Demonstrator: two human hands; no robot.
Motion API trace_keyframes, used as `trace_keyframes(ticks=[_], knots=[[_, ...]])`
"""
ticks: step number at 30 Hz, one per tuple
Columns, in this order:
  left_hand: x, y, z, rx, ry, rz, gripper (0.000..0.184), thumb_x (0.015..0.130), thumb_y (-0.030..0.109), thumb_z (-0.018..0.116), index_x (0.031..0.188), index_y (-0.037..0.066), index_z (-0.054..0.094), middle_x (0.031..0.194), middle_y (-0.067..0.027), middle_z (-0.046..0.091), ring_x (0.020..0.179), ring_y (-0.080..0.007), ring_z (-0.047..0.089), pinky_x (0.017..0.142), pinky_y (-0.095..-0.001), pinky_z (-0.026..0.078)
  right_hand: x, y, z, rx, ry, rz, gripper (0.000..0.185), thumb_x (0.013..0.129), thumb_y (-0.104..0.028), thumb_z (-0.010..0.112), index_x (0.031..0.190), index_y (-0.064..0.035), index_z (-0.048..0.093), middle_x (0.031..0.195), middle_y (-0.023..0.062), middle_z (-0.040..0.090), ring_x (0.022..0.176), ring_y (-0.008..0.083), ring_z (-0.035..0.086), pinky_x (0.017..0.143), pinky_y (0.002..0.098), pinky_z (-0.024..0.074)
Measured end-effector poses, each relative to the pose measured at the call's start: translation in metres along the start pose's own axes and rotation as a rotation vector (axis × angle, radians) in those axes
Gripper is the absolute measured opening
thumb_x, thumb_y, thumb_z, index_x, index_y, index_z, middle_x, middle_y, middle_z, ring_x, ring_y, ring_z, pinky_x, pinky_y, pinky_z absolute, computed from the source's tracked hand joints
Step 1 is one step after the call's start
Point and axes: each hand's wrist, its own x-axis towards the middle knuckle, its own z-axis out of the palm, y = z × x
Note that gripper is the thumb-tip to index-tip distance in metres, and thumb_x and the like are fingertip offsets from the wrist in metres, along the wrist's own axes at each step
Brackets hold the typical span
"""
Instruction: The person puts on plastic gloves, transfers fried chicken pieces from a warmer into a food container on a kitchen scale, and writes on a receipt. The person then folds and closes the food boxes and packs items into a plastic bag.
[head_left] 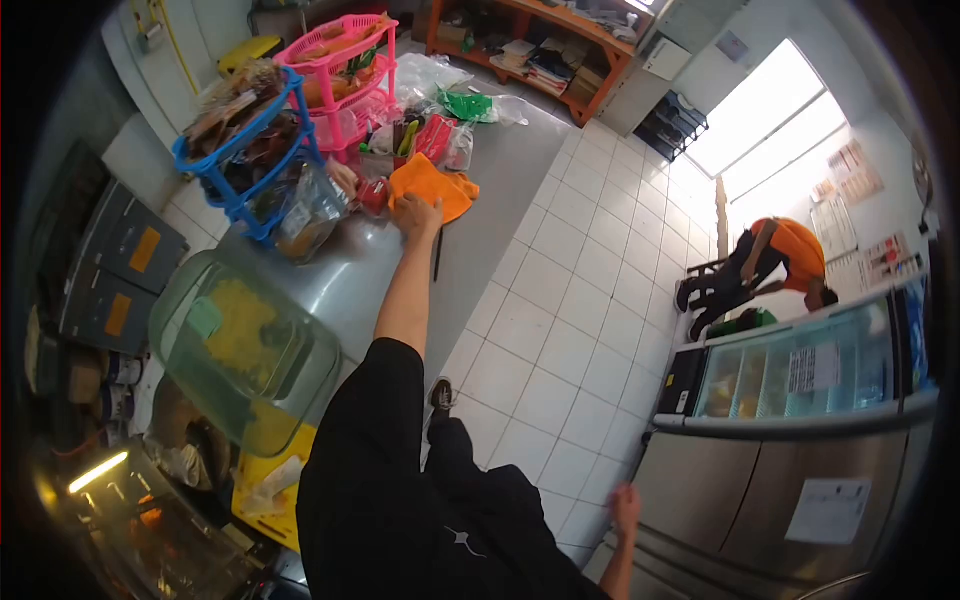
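Note:
My left hand (415,215) is closed on an orange cloth (436,187) that lies bunched on the steel table (480,215). Beside the cloth are a small red item (374,195) and several plastic-wrapped packets. A thin dark stick-like item (437,255) lies close to my wrist. Away from the table, my right hand (625,508) hangs low near the steel cabinet front (690,490); its fingers are blurred and I see nothing held in it.
Blue (245,160) and pink (330,80) tiered baskets stand on the table's far side. Nearer is a large clear greenish tub (165,330) with yellow contents, above a yellow board (265,510). A person in orange (790,255) bends beside the glass-topped cooler (780,375).

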Motion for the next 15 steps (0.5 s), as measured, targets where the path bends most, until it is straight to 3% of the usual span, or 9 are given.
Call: trace_keyframes(ticks=[2,4,6,8,9,10,11,13,15], knots=[[-0.005,0.025,-0.013,0.307,-0.042,-0.053,0.057,0.089,0.044,0.065,0.118,-0.005,0.056,0.117,-0.0231,0.062,0.108,-0.0355,0.065,0.084,-0.0429,0.055,0.003,0.034,0.002,-0.203,-0.228,0.297,0.028,0.100,-0.035,0.059,0.109,-0.0083,0.062,0.082,0.0057,0.068,0.063,0.0173,0.067,0.050,0.0305,0.0501],[0.036,0.010,0.062,0.166,-0.058,-0.007,0.043,0.091,0.035,0.061,0.114,-0.002,0.059,0.109,-0.0212,0.067,0.098,-0.0360,0.069,0.078,-0.0434,0.057,-0.011,0.014,0.008,-0.270,-0.387,0.709,0.040,0.098,-0.035,0.059,0.122,-0.0033,0.060,0.100,0.0139,0.073,0.077,0.0266,0.073,0.059,0.0344,0.0552],[0.059,-0.010,0.085,0.023,0.021,0.076,0.030,0.091,0.026,0.058,0.106,0.000,0.064,0.101,-0.0209,0.070,0.090,-0.0375,0.071,0.075,-0.0469,0.057,-0.014,0.015,0.005,-0.261,-0.407,0.822,0.040,0.098,-0.033,0.059,0.122,-0.0012,0.060,0.099,0.0163,0.072,0.078,0.0299,0.073,0.058,0.0377,0.0565],[0.048,-0.004,0.034,0.003,0.081,0.203,0.026,0.092,0.023,0.055,0.104,0.000,0.063,0.097,-0.0190,0.070,0.083,-0.0372,0.071,0.070,-0.0479,0.057,0.023,0.101,-0.023,-0.293,-0.464,0.723,0.035,0.097,-0.027,0.058,0.120,-0.0002,0.060,0.097,0.0168,0.071,0.075,0.0269,0.071,0.057,0.0366,0.0561],[0.031,0.010,-0.009,-0.110,0.089,0.165,0.027,0.090,0.023,0.057,0.105,0.000,0.061,0.096,-0.0198,0.070,0.085,-0.0411,0.069,0.076,-0.0481,0.056,0.052,0.158,-0.042,-0.295,-0.509,0.645,0.033,0.097,-0.024,0.057,0.119,0.0003,0.060,0.097,0.0170,0.070,0.074,0.0253,0.070,0.057,0.0360,0.0558],[0.018,0.010,-0.029,-0.210,0.265,0.237,0.030,0.089,0.023,0.059,0.108,-0.001,0.060,0.099,-0.0234,0.067,0.095,-0.0434,0.065,0.085,-0.0488,0.053,0.090,0.184,-0.052,-0.309,-0.548,0.600,0.031,0.097,-0.020,0.057,0.119,0.0009,0.060,0.096,0.0173,0.070,0.072,0.0238,0.069,0.057,0.0355,0.0556],[0.001,0.010,-0.052,-0.387,0.265,0.268,0.039,0.089,0.024,0.061,0.116,-0.002,0.056,0.104,-0.0264,0.065,0.107,-0.0435,0.061,0.093,-0.0502,0.049,0.120,0.166,-0.044,-0.367,-0.525,0.530,0.030,0.096,-0.019,0.057,0.118,0.0011,0.060,0.095,0.0169,0.069,0.072,0.0229,0.068,0.057,0.0349,0.0554],[-0.060,0.021,-0.118,-0.591,0.208,0.219,0.055,0.091,0.025,0.061,0.137,0.001,0.043,0.120,-0.0274,0.061,0.113,-0.0459,0.058,0.096,-0.0509,0.047,0.189,0.135,-0.015,-0.443,-0.489,0.351,0.028,0.096,-0.016,0.056,0.117,0.0017,0.060,0.093,0.0160,0.068,0.072,0.0211,0.067,0.058,0.0338,0.0550],[-0.129,0.030,-0.165,-0.733,0.093,0.193,0.056,0.095,0.024,0.058,0.143,0.003,0.040,0.117,-0.0279,0.062,0.108,-0.0445,0.061,0.094,-0.0467,0.048,0.233,-0.009,0.052,-0.330,-0.463,0.051,0.023,0.096,-0.012,0.053,0.113,0.0030,0.060,0.087,0.0118,0.064,0.074,0.0170,0.062,0.061,0.0308,0.0529]])
